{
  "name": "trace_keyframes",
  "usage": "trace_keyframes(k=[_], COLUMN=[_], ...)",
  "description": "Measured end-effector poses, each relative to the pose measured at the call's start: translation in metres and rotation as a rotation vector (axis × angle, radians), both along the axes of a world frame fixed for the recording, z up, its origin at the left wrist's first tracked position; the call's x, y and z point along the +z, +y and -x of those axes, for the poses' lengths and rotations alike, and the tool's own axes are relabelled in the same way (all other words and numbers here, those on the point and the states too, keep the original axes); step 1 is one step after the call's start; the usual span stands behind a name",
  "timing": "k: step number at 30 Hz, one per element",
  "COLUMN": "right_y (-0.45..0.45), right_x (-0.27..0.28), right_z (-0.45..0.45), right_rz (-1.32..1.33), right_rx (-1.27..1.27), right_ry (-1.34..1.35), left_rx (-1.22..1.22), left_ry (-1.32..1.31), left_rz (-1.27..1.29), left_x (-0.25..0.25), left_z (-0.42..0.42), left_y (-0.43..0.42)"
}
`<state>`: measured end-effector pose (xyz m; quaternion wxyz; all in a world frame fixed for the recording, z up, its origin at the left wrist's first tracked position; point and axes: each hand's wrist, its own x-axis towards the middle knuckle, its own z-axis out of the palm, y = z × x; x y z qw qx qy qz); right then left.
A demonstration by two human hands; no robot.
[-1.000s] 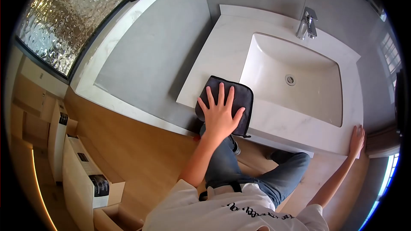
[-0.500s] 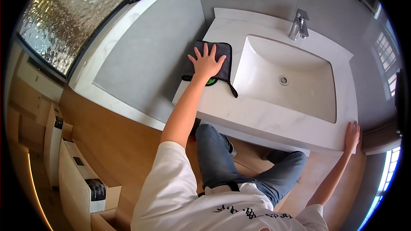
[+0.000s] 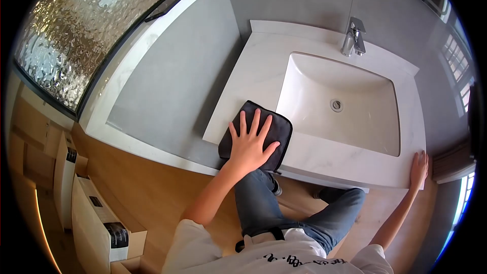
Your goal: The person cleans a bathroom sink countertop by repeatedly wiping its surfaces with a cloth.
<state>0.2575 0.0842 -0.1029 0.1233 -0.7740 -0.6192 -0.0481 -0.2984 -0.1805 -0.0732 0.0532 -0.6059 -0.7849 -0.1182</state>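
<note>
My left hand [image 3: 249, 148] lies flat with its fingers spread on top of a dark grey cleaning cloth [image 3: 280, 128] with black edging. The cloth covers the front left part of the white marbled countertop [image 3: 243, 81], and its near side hangs past the front edge. A stretch of the cloth is hidden under my palm. At the far right corner of the counter rests my right hand [image 3: 419, 170], its fingers laid out straight along the edge, with no object visible in it.
A white sink basin [image 3: 324, 127] is set into the counter, with a chrome faucet [image 3: 353, 38] behind it. On the left stand a low grey wall [image 3: 172, 71] and textured glass [image 3: 86, 25]. Cardboard boxes [image 3: 96, 218] sit on the wooden floor [image 3: 167, 172].
My left hand has slid the cloth toward me, from the left back of the counter to its front edge. My right hand stays at the right corner.
</note>
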Motion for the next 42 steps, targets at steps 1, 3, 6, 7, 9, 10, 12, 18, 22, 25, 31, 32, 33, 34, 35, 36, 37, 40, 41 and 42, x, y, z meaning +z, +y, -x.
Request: trace_keyframes(k=[1,3,6,7,9,10,12,18,22,25,31,32,33,34,35,36,37,40,41,42], right_y=[-0.001,0.0,0.004,0.007,0.009,0.005,0.001,0.001,0.0,-0.005,-0.008,-0.008,-0.009,-0.01,-0.011,-0.014,-0.017,-0.013,-0.01,-0.008], right_x=[0.001,-0.002,-0.012,-0.017,-0.016,-0.011,-0.012,-0.012,-0.011,-0.002,0.002,0.0,0.0,0.001,0.004,0.01,0.014,0.012,0.011,0.009], right_z=[0.0,-0.001,-0.012,-0.017,-0.02,-0.016,-0.012,-0.014,-0.011,0.0,0.009,0.008,0.007,0.009,0.013,0.021,0.024,0.021,0.02,0.015], right_rz=[0.0,0.004,-0.015,-0.034,-0.053,-0.052,-0.047,-0.088,-0.077,-0.054,-0.068,-0.077,-0.083,-0.082,-0.081,-0.079,-0.078,-0.065,-0.063,-0.054], right_rx=[0.002,0.0,0.0,0.004,0.003,0.017,0.026,0.019,0.022,-0.003,-0.045,-0.023,0.005,0.005,0.007,-0.001,-0.007,-0.027,-0.002,-0.003], right_ry=[0.003,0.003,-0.021,-0.022,-0.026,-0.022,-0.008,0.042,0.04,0.045,-0.002,0.009,0.017,0.017,0.02,0.032,0.041,0.039,0.038,0.044], left_rx=[-0.022,-0.044,-0.01,0.006,0.04,0.06,0.082,0.326,0.538,0.628,0.568,0.556,0.55,0.551,0.473,0.396,0.4,0.225,0.195,0.158], left_ry=[-0.012,-0.024,-0.021,-0.019,-0.014,-0.021,-0.056,-0.128,-0.093,-0.081,-0.076,-0.068,-0.061,-0.06,-0.067,-0.073,-0.073,-0.081,-0.07,-0.058], left_rz=[0.023,0.053,0.094,0.104,0.092,0.078,0.018,0.018,-0.043,-0.021,0.052,0.044,0.041,0.042,0.036,0.031,0.03,0.06,0.061,0.052], left_x=[0.001,-0.002,-0.006,-0.007,-0.006,-0.006,-0.01,-0.008,-0.013,-0.015,-0.009,-0.01,-0.011,-0.012,-0.013,-0.01,-0.008,-0.008,-0.008,-0.008], left_z=[0.006,0.021,0.048,0.056,0.072,0.078,0.092,0.117,0.133,0.141,0.161,0.163,0.163,0.161,0.161,0.158,0.155,0.133,0.123,0.114], left_y=[0.01,0.036,0.09,0.11,0.148,0.166,0.2,0.28,0.319,0.337,0.359,0.36,0.357,0.354,0.349,0.341,0.332,0.293,0.275,0.255])
